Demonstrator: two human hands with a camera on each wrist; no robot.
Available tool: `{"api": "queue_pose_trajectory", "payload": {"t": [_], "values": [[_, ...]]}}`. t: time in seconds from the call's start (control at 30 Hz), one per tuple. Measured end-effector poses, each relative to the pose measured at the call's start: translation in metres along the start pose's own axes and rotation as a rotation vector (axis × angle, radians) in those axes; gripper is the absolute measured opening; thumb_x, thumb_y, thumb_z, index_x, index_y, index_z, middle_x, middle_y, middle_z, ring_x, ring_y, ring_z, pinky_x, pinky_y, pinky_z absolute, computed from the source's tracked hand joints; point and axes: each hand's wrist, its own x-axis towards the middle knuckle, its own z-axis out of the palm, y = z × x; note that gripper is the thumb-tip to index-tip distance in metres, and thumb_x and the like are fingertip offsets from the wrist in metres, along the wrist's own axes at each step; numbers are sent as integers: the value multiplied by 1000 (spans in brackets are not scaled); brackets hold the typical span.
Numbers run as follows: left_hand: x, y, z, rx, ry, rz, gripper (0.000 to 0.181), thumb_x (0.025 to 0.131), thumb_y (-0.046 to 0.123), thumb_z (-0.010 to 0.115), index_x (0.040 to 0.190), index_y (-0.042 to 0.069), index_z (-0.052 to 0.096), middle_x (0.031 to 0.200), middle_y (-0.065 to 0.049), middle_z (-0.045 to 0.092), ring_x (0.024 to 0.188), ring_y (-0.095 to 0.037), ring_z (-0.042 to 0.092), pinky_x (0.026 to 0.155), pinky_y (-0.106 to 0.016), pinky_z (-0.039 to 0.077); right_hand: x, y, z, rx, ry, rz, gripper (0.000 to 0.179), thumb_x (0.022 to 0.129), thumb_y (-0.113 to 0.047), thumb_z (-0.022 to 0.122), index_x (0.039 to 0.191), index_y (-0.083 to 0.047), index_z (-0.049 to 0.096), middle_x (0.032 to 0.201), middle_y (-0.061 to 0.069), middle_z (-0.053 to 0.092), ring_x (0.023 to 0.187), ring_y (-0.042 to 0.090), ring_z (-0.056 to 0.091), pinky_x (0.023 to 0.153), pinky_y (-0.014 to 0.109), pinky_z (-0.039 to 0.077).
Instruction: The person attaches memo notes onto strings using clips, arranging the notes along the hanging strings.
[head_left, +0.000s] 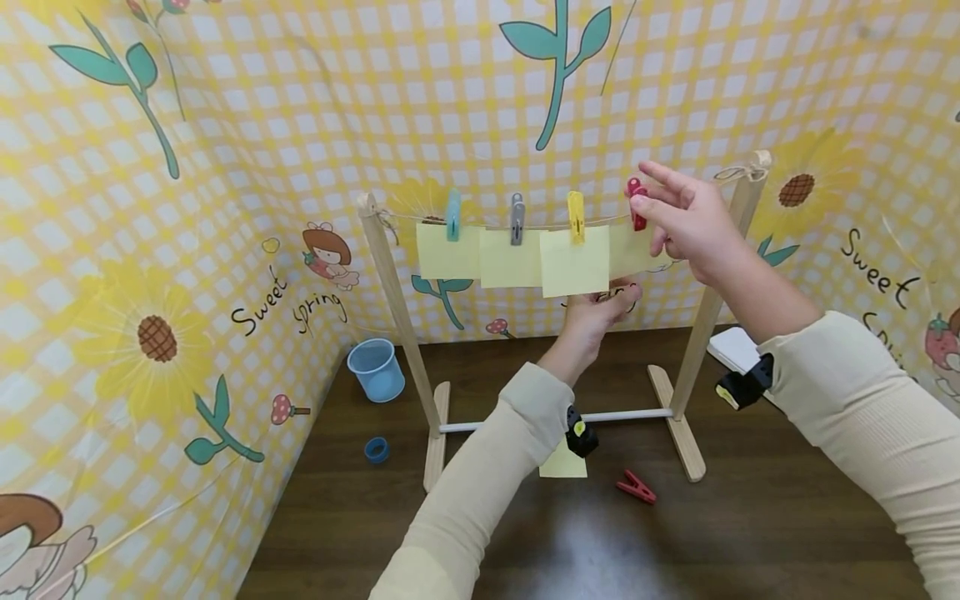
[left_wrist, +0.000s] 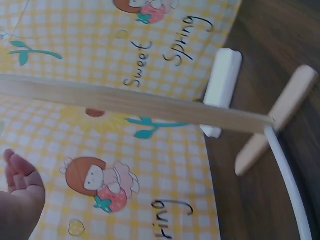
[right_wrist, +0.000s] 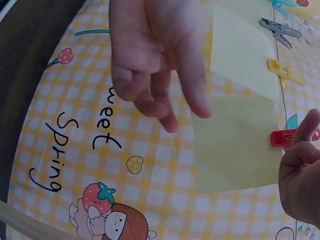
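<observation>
A string runs between two wooden posts, and pale yellow paper squares hang from it. A light-blue clothespin, a grey one and a yellow one stand on the first three. At the rightmost sheet, my right hand pinches a red clothespin by its upper end, its jaws on the sheet's top edge. Lower down, my left hand is beneath the sheets, partly hidden in the head view. Its loosely bent fingers appear near the rightmost sheet's edge in the right wrist view, holding nothing.
A second red clothespin lies on the dark wooden surface, near another yellow sheet. To the left are a light-blue bucket and a blue ring. A white object lies behind the right post.
</observation>
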Motion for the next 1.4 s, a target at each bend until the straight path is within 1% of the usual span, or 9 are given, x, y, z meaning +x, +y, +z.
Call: {"api": "queue_pose_trajectory", "payload": {"t": [0.1,0.3,0.43,0.57,0.73,0.97,1.07,1.17,1.4], "values": [[-8,-1,-11,153,-39,-64,48,82,2,69,126,5,52,102,2,60,79,-13,60,64,-24,48,-5,0,-1,43,7,-34,63,90,-11,59,145,-18,30,144,15,34,45,12,51,34,14,26],[-30,-25,-56,497,-105,-125,57,83,8,69,135,16,47,112,-4,56,79,-19,58,66,-28,51,-24,24,-12,73,239,-249,54,87,3,57,137,-11,43,135,12,45,46,10,52,39,13,38],[-51,-57,-99,883,-169,-112,33,88,9,61,121,8,59,107,-9,61,91,-22,58,72,-28,49,-46,59,-23,-177,408,-362,50,84,7,52,131,-8,48,128,11,52,46,6,52,45,14,44],[-78,-80,-135,1209,-235,-141,22,90,8,57,109,7,66,105,-5,65,90,-17,60,71,-27,48,-69,103,-35,-429,466,-402,47,83,8,50,128,-4,49,125,9,56,50,-1,55,41,11,38],[-103,-100,-161,1460,-232,-195,24,90,15,58,112,10,65,110,-3,64,94,-19,61,72,-34,50,-95,163,-44,-647,337,-321,36,80,6,54,114,-3,59,108,11,63,54,-3,53,41,14,38],[-112,-122,-167,1626,-216,-267,48,89,36,60,129,9,53,116,-10,60,98,-26,60,76,-40,50,-136,253,-33,-938,-194,-72,34,81,-9,69,113,-2,59,99,15,64,78,23,60,62,37,49],[-111,-128,-161,1681,-214,-288,59,87,45,59,133,9,49,116,-13,59,96,-28,60,76,-40,50,-150,278,-22,-994,-330,0,46,78,-21,74,117,-1,58,101,14,62,89,28,60,73,43,48],[-110,-131,-156,1735,-197,-295,65,84,50,61,133,10,49,113,-14,59,92,-28,61,74,-40,50,-159,292,-10,-1044,-376,36,56,75,-31,77,119,-3,57,100,11,59,87,26,58,70,42,48],[-112,-137,-155,1751,-120,-208,53,76,47,71,116,14,60,96,-10,57,78,-25,60,64,-38,48,-166,306,4,-1155,-297,-28,53,69,-27,81,113,-5,60,95,10,57,81,26,57,66,40,48]]}}
